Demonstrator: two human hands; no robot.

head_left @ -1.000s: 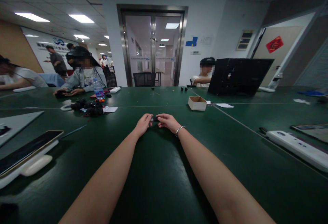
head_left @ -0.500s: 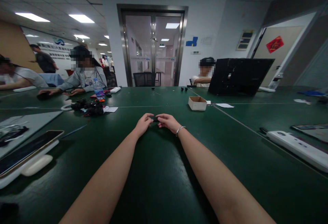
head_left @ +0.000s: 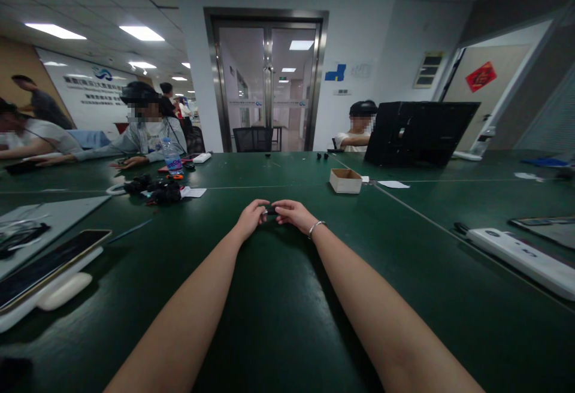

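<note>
Close together over the green table [head_left: 287, 297], my two hands meet at a small black object [head_left: 271, 211]. My left hand [head_left: 251, 220] pinches its left end, where a small shiny bit shows by the fingertips. On the other end, the fingers and thumb of my right hand [head_left: 294, 215] are closed, and a silver bracelet [head_left: 316, 229] circles that wrist. The object is too small and too covered by fingers to tell its kind.
An open cardboard box [head_left: 345, 181] stands beyond my right hand. Black gear [head_left: 159, 189] and a water bottle [head_left: 172, 158] are at the left. A phone [head_left: 54, 264] lies near left, a white power strip [head_left: 521, 261] at right. A black monitor-like case [head_left: 420, 132] and seated people are farther back.
My hands stay almost in place, with the small black object showing slightly more at its left end. At the left, a seated person's arm has reached farther left with a dark item.
</note>
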